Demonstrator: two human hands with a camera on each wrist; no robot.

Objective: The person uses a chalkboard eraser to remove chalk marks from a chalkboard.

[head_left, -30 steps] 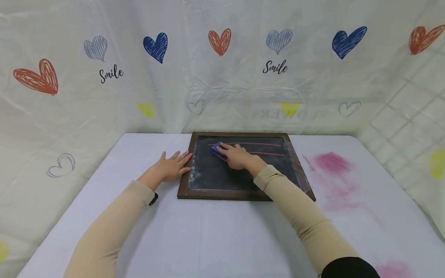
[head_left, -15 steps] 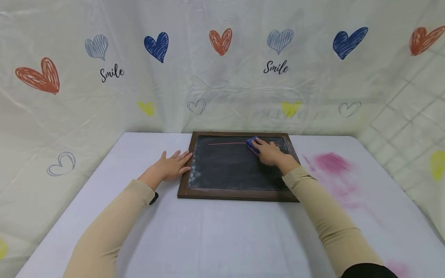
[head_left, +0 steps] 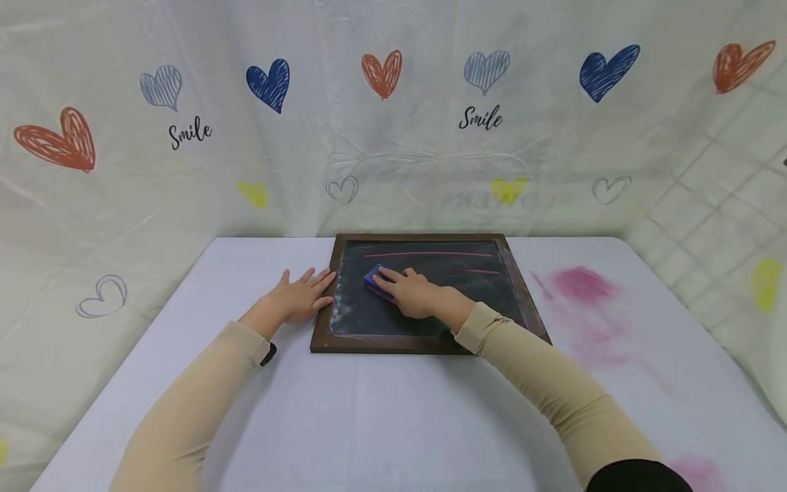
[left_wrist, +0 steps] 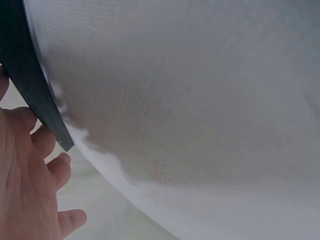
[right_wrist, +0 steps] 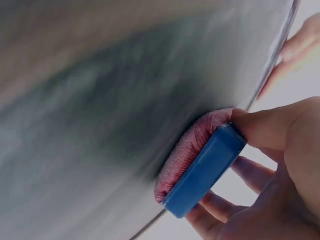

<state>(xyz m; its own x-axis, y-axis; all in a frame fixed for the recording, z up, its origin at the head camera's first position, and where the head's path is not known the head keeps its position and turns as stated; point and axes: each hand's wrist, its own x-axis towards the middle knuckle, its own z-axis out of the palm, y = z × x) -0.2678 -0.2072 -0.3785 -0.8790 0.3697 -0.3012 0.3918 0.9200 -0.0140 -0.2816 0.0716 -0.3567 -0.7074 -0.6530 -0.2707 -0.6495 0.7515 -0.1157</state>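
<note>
Heart-print backdrop (head_left: 393, 137), pink-smudged white table (head_left: 393, 410).

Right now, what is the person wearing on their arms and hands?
Both arms wear long beige sleeves with ribbed cuffs. A dark strap shows under the left sleeve cuff, and black fabric at the right sleeve elbow. The left hand and right hand are bare.

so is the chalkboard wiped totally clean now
No, a long pink chalk line and a shorter pink mark remain on the chalkboard near its far edge.
</note>
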